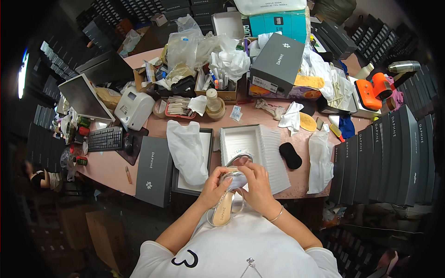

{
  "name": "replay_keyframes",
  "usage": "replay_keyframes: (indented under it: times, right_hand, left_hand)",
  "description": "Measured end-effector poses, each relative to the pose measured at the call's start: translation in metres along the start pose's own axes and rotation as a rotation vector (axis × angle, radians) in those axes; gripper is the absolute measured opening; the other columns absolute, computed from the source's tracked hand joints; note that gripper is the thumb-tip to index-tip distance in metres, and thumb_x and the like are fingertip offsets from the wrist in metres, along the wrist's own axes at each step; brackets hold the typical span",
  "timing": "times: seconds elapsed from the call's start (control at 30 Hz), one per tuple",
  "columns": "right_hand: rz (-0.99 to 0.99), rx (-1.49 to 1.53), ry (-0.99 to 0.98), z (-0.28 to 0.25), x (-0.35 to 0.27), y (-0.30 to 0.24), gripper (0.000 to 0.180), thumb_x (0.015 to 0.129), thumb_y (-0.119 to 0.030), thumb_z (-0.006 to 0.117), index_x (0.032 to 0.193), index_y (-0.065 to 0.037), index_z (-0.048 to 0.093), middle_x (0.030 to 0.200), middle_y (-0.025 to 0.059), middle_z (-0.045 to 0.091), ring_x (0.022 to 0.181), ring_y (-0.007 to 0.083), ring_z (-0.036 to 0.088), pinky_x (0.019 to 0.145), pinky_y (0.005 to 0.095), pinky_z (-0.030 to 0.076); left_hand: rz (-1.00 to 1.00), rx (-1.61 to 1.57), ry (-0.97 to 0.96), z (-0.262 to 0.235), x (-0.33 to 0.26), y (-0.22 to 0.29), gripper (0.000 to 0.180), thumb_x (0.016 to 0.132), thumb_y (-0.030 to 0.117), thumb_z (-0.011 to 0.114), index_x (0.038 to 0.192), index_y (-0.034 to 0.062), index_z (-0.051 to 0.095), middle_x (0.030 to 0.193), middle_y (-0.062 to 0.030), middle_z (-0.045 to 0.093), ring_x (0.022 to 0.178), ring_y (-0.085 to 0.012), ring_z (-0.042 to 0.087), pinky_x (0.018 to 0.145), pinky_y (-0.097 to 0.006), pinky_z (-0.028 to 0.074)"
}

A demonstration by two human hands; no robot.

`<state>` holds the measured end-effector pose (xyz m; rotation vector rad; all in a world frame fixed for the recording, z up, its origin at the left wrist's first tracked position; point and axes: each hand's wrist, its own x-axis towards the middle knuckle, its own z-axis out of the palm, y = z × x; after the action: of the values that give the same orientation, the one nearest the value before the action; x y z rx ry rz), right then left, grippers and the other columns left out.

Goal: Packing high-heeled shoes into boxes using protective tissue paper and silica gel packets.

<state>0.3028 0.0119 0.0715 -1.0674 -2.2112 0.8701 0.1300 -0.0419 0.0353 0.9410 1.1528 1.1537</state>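
Just in front of my body I hold a sandal (pixel 224 211) with a beige insole and clear or silvery straps, its printed heel end toward me. My left hand (pixel 214 189) is closed around its left side, thumb on the front strap. My right hand (pixel 257 189) grips the other side, fingers bent over the front part. A shiny silver curved edge shows just beyond my fingers; I cannot tell whether it belongs to the same sandal. Under and beyond my hands lies an open shoebox (pixel 241 139) lined with white ribbed paper.
Left of it are a grey box lid (pixel 153 169) and another box with white tissue (pixel 187 155). A black oval pad (pixel 290 155) and a white wrapped bundle (pixel 320 162) lie right. Grey shoeboxes (pixel 384 157) line the right edge. Farther back stand a keyboard (pixel 105 139), printer (pixel 134 108) and closed shoebox (pixel 278 62).
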Motion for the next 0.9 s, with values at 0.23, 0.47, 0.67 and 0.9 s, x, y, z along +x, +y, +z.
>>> replay_keyframes:
  times: [0.23, 0.47, 0.67, 0.9]
  right_hand:
    - [-0.003, 0.170, -0.197, -0.017, 0.008, 0.017, 0.048, 0.066, -0.008, 0.078, 0.108, -0.006, 0.055, 0.103, 0.0114, 0.055, 0.098, 0.0318, 0.051, 0.083, 0.0403, 0.042]
    - [0.026, 0.224, -0.140, -0.016, 0.009, 0.014, 0.034, 0.067, -0.008, 0.078, 0.091, -0.004, 0.054, 0.090, 0.0107, 0.055, 0.085, 0.0298, 0.053, 0.074, 0.0385, 0.044]
    - [0.044, 0.220, -0.120, -0.013, 0.000, 0.017, 0.032, 0.067, -0.008, 0.079, 0.087, -0.003, 0.054, 0.083, 0.0098, 0.055, 0.079, 0.0294, 0.053, 0.071, 0.0380, 0.044]
    - [0.055, 0.178, -0.023, -0.008, -0.007, 0.022, 0.031, 0.066, -0.006, 0.079, 0.084, -0.003, 0.054, 0.081, 0.0098, 0.055, 0.078, 0.0286, 0.053, 0.068, 0.0373, 0.044]
  left_hand:
    - [0.025, -0.061, -0.062, -0.012, -0.003, -0.022, 0.026, 0.091, 0.013, 0.064, 0.114, 0.0064, 0.053, 0.133, -0.0143, 0.037, 0.121, -0.0188, 0.042, 0.102, -0.031, 0.036]
    - [0.047, 0.066, -0.099, -0.008, -0.003, -0.008, 0.033, 0.088, 0.005, 0.063, 0.119, 0.0071, 0.052, 0.141, -0.0170, 0.028, 0.130, -0.0204, 0.035, 0.107, -0.033, 0.032]
    - [-0.022, 0.056, -0.101, -0.002, -0.003, 0.002, 0.038, 0.088, 0.003, 0.063, 0.123, 0.0048, 0.047, 0.131, -0.0136, 0.040, 0.115, -0.0191, 0.051, 0.094, -0.031, 0.045]
    - [-0.060, 0.386, -0.085, 0.003, 0.011, 0.011, 0.033, 0.080, 0.004, 0.071, 0.105, 0.0039, 0.050, 0.105, -0.0082, 0.051, 0.100, -0.0194, 0.055, 0.086, -0.030, 0.047]
